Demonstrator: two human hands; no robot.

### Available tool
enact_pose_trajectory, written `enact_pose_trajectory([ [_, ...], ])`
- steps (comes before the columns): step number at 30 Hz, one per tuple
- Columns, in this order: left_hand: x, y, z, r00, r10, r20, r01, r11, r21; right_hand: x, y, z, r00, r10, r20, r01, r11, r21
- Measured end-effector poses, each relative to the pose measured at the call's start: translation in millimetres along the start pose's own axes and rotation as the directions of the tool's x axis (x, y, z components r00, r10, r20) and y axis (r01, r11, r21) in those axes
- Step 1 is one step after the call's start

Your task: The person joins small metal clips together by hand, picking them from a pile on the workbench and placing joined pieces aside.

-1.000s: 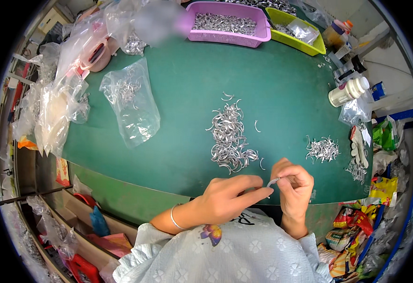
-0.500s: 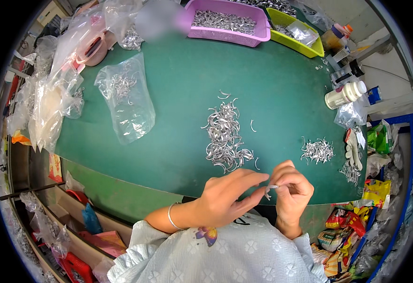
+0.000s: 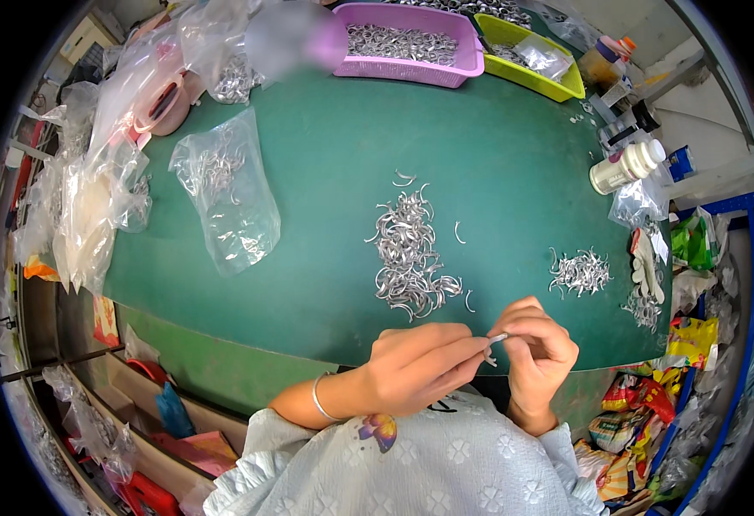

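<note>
Small curved silver metal clip (image 3: 497,338), pinched between both hands' fingertips just below the central silver clip pile (image 3: 409,256), looks light, stiff and slippery. Left hand (image 3: 420,365) and right hand (image 3: 538,353) best grip its ends.

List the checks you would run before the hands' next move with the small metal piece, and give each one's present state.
1. Small curved metal piece pinched between both hands: ok, it shows at the fingertips.
2. Left hand meets right hand at the piece: ok, at the near table edge.
3. Supply within reach: ok, the main pile of metal pieces lies just beyond the hands.
4. Smaller pile kept apart from the main one: ok, bare green table lies between them.
5. Stray pieces: not ok, a few lie loose around the main pile.
6. Condition of the held piece: cannot tell, too small.
</note>
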State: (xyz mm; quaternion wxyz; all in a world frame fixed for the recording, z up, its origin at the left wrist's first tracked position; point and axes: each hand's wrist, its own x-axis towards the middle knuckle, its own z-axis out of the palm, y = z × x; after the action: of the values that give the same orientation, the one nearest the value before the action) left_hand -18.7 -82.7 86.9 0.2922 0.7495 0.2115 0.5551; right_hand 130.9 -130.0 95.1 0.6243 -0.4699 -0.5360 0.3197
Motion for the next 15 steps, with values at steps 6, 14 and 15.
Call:
enact_pose_trajectory([
  [6,1.7,-5.1,-4.8,0.985,0.126,0.122,-0.134,0.99,0.055,-3.5,-3.1,-1.1,0.996,0.076,0.041,-0.078,0.996,0.054],
  [14,-2.0,-8.8,5.9,0.998,0.064,-0.017,-0.064,0.998,0.019,1.0,-9.2,4.1,0.988,0.137,0.067,-0.144,0.983,0.114],
  [15,-1.7,-8.5,7.0,0.998,0.053,-0.028,-0.053,0.999,0.013,0.5,-8.6,3.4,0.985,0.156,0.068,-0.163,0.979,0.124],
])
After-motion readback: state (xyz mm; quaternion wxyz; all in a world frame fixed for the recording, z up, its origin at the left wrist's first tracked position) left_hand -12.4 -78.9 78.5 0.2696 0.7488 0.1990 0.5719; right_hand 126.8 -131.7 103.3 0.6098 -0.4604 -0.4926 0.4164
